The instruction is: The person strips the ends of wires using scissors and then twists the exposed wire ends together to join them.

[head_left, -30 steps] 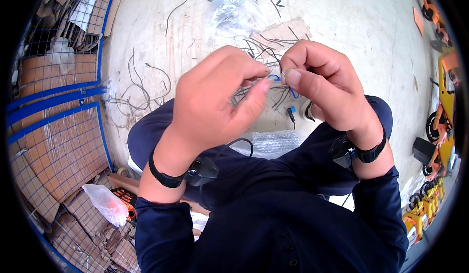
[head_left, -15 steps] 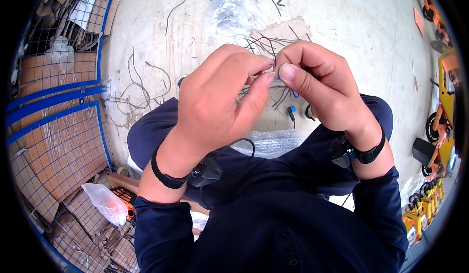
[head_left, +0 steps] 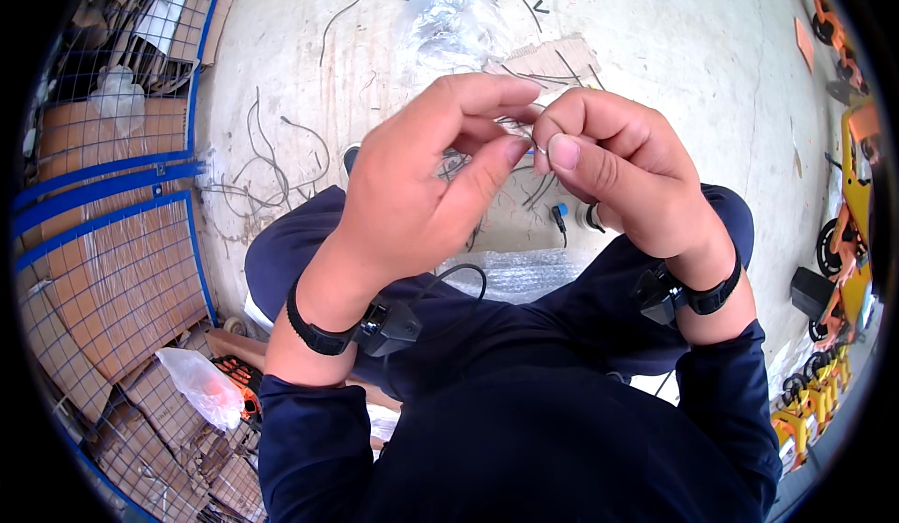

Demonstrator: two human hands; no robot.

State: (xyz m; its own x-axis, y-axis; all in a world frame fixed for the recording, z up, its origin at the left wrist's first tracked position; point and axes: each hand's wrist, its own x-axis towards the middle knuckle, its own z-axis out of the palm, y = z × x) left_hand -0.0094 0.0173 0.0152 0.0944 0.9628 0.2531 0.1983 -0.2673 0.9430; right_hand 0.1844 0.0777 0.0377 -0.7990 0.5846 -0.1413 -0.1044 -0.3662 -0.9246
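My right hand (head_left: 627,167) is closed in a pinch, thumb against curled index finger, on a thin wire (head_left: 538,149) whose end shows at the fingertips. Beside it, my left hand (head_left: 403,176) has its fingers parted and curved around the space by the wire, thumb away from the index finger. Whether the left fingertips touch the wire is hard to make out. Below and behind the hands, loose dark wires lie on the floor, partly hidden by my fingers. A cable with a blue-and-black connector (head_left: 559,212) lies between my bent legs.
Clear plastic (head_left: 448,27) and a torn cardboard piece (head_left: 552,58) lie ahead on the concrete floor. Tangled grey cable (head_left: 267,162) is at left, by a blue mesh cage (head_left: 112,181) of cardboard. Bubble wrap (head_left: 524,275) lies close to my lap. Yellow-orange wheeled equipment (head_left: 857,167) lines the right.
My left thumb and fingers have spread apart from their earlier near-pinch at the wire. The right hand has shifted slightly nearer and to the right, still pinching.
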